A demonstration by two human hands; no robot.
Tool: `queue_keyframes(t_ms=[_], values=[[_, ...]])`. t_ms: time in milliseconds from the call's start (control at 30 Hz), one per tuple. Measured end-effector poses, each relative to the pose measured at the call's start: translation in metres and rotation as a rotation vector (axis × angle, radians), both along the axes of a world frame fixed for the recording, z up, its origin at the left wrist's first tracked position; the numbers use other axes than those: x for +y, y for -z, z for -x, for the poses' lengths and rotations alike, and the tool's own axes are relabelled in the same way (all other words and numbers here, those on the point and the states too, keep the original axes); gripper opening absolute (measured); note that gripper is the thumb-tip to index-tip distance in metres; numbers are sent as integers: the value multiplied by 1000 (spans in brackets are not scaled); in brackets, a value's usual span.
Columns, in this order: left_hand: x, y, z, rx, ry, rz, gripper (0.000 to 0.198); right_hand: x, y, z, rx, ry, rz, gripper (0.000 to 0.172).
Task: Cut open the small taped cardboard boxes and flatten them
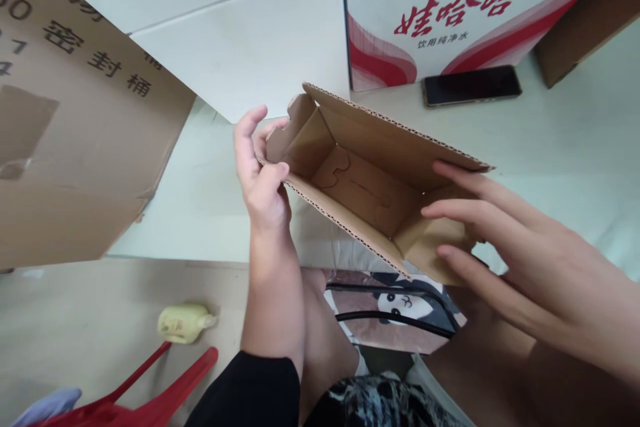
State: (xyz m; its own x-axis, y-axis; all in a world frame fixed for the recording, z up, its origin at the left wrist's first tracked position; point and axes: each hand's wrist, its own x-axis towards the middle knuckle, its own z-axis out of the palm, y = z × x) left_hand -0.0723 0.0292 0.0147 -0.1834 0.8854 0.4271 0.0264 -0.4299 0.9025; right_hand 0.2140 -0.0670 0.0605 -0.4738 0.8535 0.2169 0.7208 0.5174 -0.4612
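Note:
A small brown cardboard box (370, 173) is held tilted in front of me with its top open, and only its bare bottom and walls show inside. My left hand (265, 177) grips the left end, thumb at the near rim and fingers around the raised left flap (294, 127). At the right end, my right hand (520, 240) has its fingers stretched and spread over the right flap (440, 253). Its fingertips reach the rim and the flap; whether its thumb is under the box I cannot see.
White cartons (250, 40) and a red-and-white water carton (430, 20) line the table's back. A phone (473, 85) lies before them. A big brown carton (75, 120) stands left. Below are a yellow bottle (185, 322) and a red plastic item (165, 387).

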Motion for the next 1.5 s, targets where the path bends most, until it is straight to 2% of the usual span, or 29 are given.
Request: queue_keyframes(t_ms=[100, 233, 367, 433, 500, 600, 700, 800, 900, 1100, 1233, 1500], values=[[-5, -3, 3, 29, 5, 27, 54, 2, 3, 2, 26, 28, -14, 26], [-7, -4, 2, -87, -15, 71, 51, 4, 7, 3, 93, 26, 2, 28], [-7, -10, -7, -86, -232, 115, 17, 5, 10, 4, 118, 13, 14, 31], [-8, -13, -10, -51, -328, 122, 9, 5, 10, 4, 133, 2, 17, 32], [-11, -17, -10, -41, -357, 141, 7, 5, 10, 3, 156, 3, 26, 34], [-15, -21, -9, -12, -342, 163, 18, 4, 10, 1, 208, 41, 42, 35], [-19, -23, -9, 72, -269, 207, 24, 3, 10, 0, 266, 100, 52, 39], [-20, -23, -10, 102, -177, 239, 24, 1, 10, 1, 318, 166, 84, 44], [-19, -20, -11, 55, -154, 210, 24, 2, 9, 2, 359, 188, 110, 45], [-16, -13, -10, -1, -73, 157, 31, 4, 7, 0, 369, 87, 146, 51], [-15, -13, -8, -75, -52, 144, 33, 1, 7, -3, 500, 16, 211, 55], [-13, -9, -1, -145, -18, 120, 22, -3, 4, -1, 560, -19, 284, 56]])
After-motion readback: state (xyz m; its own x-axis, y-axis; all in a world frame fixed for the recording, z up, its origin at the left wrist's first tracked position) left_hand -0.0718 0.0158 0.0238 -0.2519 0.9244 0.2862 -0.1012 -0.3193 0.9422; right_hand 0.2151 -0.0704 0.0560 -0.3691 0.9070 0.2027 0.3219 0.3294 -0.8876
